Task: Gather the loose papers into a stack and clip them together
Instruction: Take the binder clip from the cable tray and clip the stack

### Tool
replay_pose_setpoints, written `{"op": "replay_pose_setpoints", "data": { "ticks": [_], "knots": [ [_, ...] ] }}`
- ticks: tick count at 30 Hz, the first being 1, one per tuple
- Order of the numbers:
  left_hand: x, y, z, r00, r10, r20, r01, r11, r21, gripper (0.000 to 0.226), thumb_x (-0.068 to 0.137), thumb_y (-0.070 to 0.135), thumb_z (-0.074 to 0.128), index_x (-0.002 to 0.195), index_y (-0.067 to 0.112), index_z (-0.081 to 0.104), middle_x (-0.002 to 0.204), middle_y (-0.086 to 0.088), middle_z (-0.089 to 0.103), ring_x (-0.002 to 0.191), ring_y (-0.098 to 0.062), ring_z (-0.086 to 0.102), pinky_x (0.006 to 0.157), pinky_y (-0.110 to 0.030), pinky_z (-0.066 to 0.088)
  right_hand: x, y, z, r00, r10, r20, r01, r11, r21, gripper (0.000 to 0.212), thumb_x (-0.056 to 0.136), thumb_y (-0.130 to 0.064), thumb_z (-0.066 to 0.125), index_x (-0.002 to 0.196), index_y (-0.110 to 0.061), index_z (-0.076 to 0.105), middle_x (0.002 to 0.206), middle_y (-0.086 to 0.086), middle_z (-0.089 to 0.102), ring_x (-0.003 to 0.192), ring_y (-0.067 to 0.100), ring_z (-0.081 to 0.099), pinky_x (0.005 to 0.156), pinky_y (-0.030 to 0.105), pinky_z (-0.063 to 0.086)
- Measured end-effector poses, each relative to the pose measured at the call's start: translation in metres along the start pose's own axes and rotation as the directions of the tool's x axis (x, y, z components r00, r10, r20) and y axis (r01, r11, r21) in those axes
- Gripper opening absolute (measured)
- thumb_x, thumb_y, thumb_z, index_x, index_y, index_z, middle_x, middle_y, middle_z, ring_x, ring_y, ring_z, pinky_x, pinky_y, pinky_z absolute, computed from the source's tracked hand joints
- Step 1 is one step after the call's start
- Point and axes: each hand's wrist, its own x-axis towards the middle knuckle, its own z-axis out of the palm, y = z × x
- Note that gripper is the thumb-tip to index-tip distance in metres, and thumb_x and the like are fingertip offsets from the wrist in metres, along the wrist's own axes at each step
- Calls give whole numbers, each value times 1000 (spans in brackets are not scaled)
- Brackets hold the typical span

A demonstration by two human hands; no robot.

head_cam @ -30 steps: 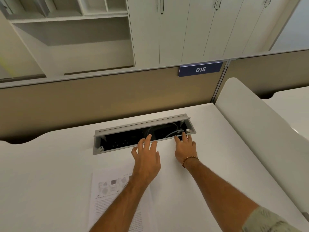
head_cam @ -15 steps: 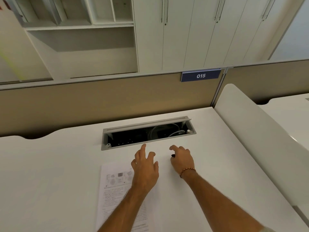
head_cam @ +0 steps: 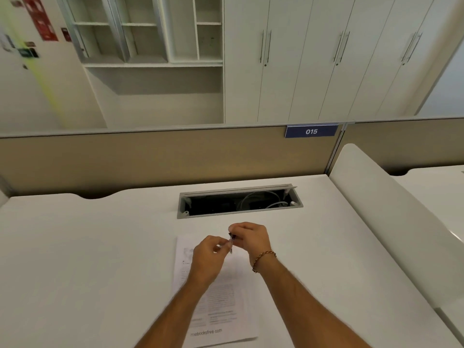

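1. The right hand (head_cam: 251,238) and left hand (head_cam: 207,257) together pinch a small binder clip (head_cam: 231,243), frame centre.
2. The papers (head_cam: 221,297) lie directly beneath on the table (head_cam: 88,259), long axis running toward the lower edge; their top edge sits nearest the clip.

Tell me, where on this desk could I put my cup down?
The desk is bare left of the papers, out to its left edge, and again right of them, up to the white side divider. The middle is crowded: both hands, left and right, work a clip above the papers, with the open cable tray just behind.
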Motion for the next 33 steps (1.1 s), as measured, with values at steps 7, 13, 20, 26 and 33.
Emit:
{"op": "replay_pose_setpoints", "data": {
  "ticks": [7, 13, 20, 26, 33],
  "knots": [
    [-21, -2, -21, 997, -71, -38, 66, 990, -126, 17, 94, 24, 66, 101, 13, 78, 99, -2, 76, 90, -18, 68, 90, -33, 56, -31, -6, 17, 999, -18, 32, 17, 1000, 24, 12, 82, -7, 76, 93, -3, 80, 92, 15, 78, 93, 36, 73, 86, 48, 62],
    [-29, 7, -36, 999, -10, -40, 7, 996, -90, 12, 94, 22, 65, 91, 16, 75, 87, 2, 73, 80, -17, 66, 69, -17, 49, -50, -18, 22, 999, -44, 28, 44, 999, 4, 13, 87, -11, 74, 96, -4, 79, 93, 13, 77, 91, 32, 74, 87, 45, 62],
    [-34, 18, -54, 983, 179, -45, -174, 980, 94, 5, 98, 25, 59, 95, 21, 62, 91, 10, 61, 79, -7, 59, 66, -4, 39, -62, -39, 19, 999, -13, 30, 11, 999, 48, 17, 92, -13, 69, 102, -2, 76, 97, 15, 76, 90, 27, 71, 84, 37, 61],
    [-36, 24, -67, 970, 207, -125, -218, 972, -84, 8, 99, 23, 58, 102, 22, 66, 96, 10, 67, 90, -11, 63, 84, -19, 53, -77, -50, 18, 986, 44, 163, -73, 981, 178, 24, 94, -14, 63, 106, 4, 73, 108, 25, 73, 97, 34, 70, 76, 35, 59],
    [-45, 24, -65, 963, 261, -73, -268, 957, -111, 42, 101, 29, 52, 143, 30, 52, 151, 8, 47, 137, -16, 47, 106, -31, 43, -82, -51, 16, 976, 85, 202, -139, 953, 270, 26, 94, -12, 64, 110, 6, 71, 109, 26, 73, 102, 42, 71, 92, 51, 58]
  ]
}}
